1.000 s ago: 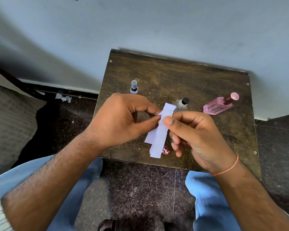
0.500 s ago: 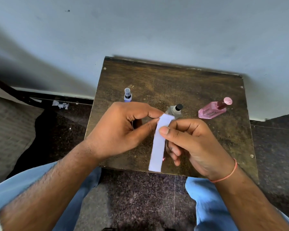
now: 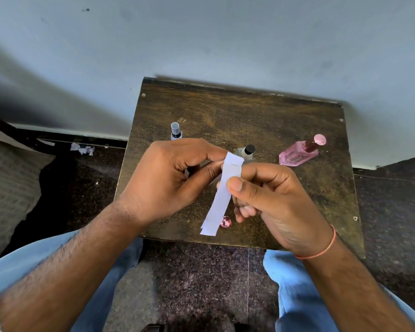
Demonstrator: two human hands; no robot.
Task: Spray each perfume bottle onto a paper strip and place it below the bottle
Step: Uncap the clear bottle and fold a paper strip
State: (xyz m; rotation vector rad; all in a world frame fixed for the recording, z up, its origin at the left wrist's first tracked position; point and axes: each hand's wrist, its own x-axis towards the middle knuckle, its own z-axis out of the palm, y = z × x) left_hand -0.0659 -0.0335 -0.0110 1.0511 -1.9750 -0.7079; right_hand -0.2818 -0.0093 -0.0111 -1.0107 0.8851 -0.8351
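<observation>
Both hands are pinching the paper strips (image 3: 222, 195) near their top — right hand (image 3: 271, 202) gripping; left hand (image 3: 170, 178) likely peeling one off to spray.

I see white paper strips (image 3: 222, 195) against a dark brown wooden table (image 3: 261, 116) with a worn, yellowish grain. On it stands a pink bottle (image 3: 297, 155) with a pink cap and dark red neck, a clear bottle (image 3: 246, 152) capped black, and a bottle with a translucent cap (image 3: 176, 131). My view also takes in light blue trousers (image 3: 295, 295), an orange wrist thread (image 3: 321, 250), a pale grey-blue wall (image 3: 201, 39) and dark speckled floor (image 3: 189, 283).
</observation>
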